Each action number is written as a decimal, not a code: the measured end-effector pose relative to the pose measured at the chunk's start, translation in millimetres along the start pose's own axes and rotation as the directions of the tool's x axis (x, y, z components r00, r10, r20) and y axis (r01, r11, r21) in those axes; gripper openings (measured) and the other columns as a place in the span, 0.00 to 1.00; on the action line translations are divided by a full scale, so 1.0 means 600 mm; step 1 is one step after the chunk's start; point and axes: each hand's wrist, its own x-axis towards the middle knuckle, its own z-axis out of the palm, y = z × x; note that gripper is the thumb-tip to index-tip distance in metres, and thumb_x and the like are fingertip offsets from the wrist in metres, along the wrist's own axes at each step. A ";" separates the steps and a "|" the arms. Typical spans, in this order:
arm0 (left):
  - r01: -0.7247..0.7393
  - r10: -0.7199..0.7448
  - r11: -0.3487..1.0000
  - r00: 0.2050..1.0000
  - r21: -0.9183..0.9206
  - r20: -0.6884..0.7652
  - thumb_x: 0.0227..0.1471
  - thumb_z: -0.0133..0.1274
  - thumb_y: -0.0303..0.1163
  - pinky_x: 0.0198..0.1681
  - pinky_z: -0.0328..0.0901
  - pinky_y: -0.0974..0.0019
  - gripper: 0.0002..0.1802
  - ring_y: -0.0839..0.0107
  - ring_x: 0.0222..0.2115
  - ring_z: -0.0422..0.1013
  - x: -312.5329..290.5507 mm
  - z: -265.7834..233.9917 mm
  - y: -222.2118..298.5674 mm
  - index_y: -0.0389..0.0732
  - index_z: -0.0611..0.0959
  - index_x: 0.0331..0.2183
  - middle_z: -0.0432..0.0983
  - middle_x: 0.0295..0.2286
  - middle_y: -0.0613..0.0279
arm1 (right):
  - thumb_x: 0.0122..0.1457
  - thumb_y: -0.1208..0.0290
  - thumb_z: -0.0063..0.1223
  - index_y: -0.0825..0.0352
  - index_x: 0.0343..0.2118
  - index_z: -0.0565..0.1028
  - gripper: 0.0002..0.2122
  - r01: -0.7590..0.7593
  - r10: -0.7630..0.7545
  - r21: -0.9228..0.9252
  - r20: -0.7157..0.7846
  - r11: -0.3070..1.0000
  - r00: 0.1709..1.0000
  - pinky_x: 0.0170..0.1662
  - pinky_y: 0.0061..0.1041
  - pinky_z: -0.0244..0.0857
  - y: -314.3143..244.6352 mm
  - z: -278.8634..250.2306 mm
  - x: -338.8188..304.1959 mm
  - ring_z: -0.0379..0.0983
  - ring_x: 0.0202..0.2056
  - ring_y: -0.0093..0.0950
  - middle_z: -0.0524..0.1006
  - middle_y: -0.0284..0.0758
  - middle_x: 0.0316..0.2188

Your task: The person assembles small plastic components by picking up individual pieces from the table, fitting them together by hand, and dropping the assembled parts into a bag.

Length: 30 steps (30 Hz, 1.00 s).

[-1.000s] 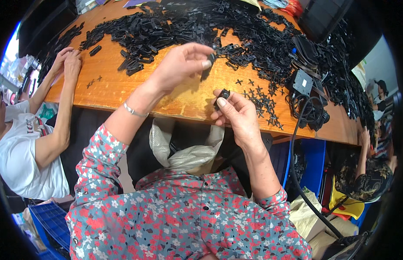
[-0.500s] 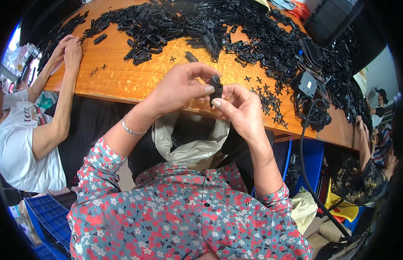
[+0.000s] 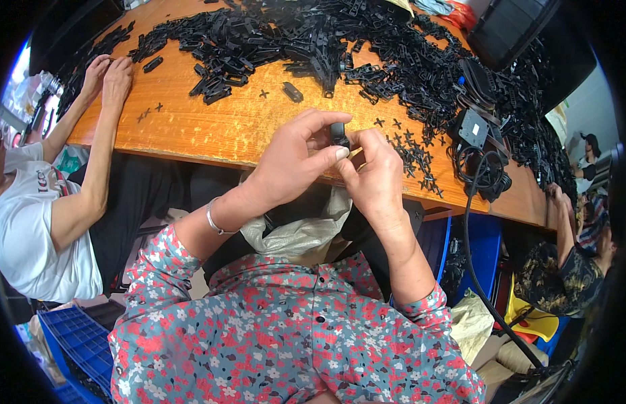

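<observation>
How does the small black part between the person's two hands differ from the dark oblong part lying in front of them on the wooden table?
Place: the small black part is held between the left hand and right hand; the dark oblong part lies on the brown wooden table.
Pose: the black part looks roughly upright; the oblong part slants.
Visibility: the hands partly hide the black part; the oblong part shows whole.
Both are dark.

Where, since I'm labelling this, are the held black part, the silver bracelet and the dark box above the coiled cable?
Held black part [image 3: 338, 130], head view: its exposed upper section.
Silver bracelet [image 3: 210, 219], head view: the band's left curve.
Dark box [image 3: 468, 126], head view: its top face.
</observation>
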 end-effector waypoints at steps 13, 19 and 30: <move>-0.037 0.038 0.966 0.999 0.254 0.001 0.53 0.55 0.19 0.50 0.70 0.66 0.23 0.71 0.42 0.76 -0.008 -0.007 0.034 0.34 0.79 0.52 0.81 0.41 0.58 | 0.50 0.71 0.71 0.68 0.36 0.75 0.14 -0.151 0.150 0.157 0.015 0.976 0.989 0.29 0.35 0.69 -0.008 0.012 -0.016 0.77 0.25 0.39 0.77 0.42 0.27; -0.083 0.078 0.953 0.997 0.291 0.028 0.54 0.54 0.19 0.50 0.70 0.67 0.19 0.72 0.43 0.76 -0.012 -0.003 0.041 0.33 0.79 0.49 0.80 0.41 0.59 | 0.54 0.74 0.66 0.70 0.42 0.75 0.14 -0.176 0.145 0.405 0.105 0.897 0.984 0.31 0.33 0.70 0.013 0.035 -0.026 0.79 0.27 0.40 0.79 0.45 0.26; -0.093 0.095 0.979 0.996 0.181 0.002 0.57 0.54 0.21 0.48 0.70 0.69 0.17 0.75 0.43 0.74 -0.014 -0.001 0.025 0.33 0.78 0.49 0.78 0.41 0.61 | 0.64 0.76 0.57 0.72 0.47 0.70 0.12 -0.189 0.135 0.580 0.136 0.792 0.981 0.32 0.23 0.74 -0.011 0.033 -0.026 0.77 0.31 0.21 0.78 0.35 0.32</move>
